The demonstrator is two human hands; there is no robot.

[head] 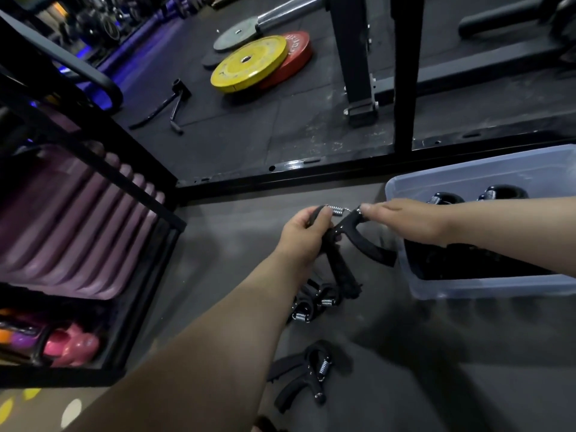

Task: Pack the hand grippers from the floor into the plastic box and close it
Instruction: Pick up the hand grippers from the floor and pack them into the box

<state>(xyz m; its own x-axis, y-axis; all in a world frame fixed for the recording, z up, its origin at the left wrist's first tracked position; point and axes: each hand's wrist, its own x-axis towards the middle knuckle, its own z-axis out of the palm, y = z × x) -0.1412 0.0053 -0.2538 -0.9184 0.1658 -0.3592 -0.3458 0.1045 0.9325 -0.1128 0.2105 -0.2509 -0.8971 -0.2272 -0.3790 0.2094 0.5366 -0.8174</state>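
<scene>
Your left arm reaches forward from the lower left, and your left hand (300, 227) curls its fingers round one handle of a black gripper (343, 241) near the spring. Your right arm crosses the box (467, 288), and your right hand (402, 219) pinches the gripper's other top end. It hangs just left of the box, handles down. More grippers (311, 304) lie on the floor (405, 353) beneath your left forearm.

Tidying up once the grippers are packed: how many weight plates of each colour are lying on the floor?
Yellow plate: 1
Red plate: 1
Grey plate: 1
Total: 3, plus a dark flat shape beside them that may be a fourth plate; too dim to tell.
</scene>
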